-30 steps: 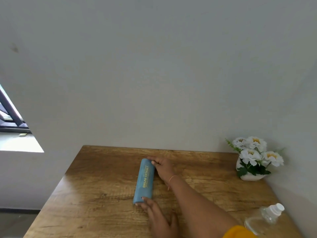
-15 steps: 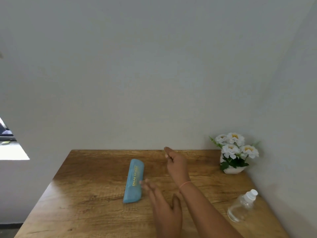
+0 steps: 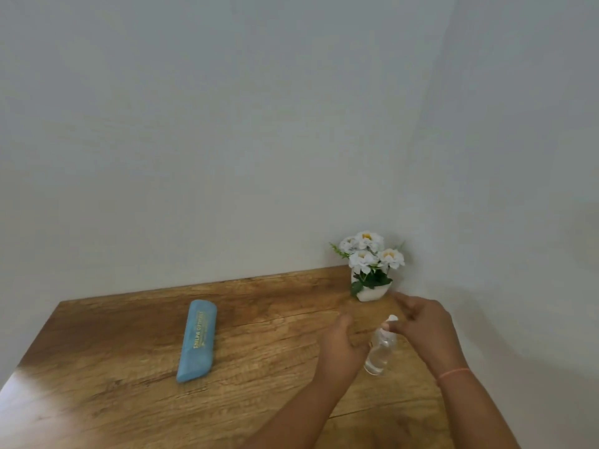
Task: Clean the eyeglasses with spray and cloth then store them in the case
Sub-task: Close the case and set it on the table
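The table (image 3: 113, 367) is smooth brown wood grain with a pale sheen at the lower left of the frame, the blue case (image 3: 197, 340) looks matt with gold lettering, the spray bottle (image 3: 381, 353) is clear glossy plastic, white-capped, and the wall (image 3: 227, 140) is matt.

A wooden table (image 3: 129, 335) is standing in a corner — pale back wall (image 3: 194, 140) rising behind it, side wall (image 3: 518, 157) running along its right. A pot of white flowers (image 3: 369, 291) is sitting at its far-right corner; glare (image 3: 19, 393) is washing its near-left edge.
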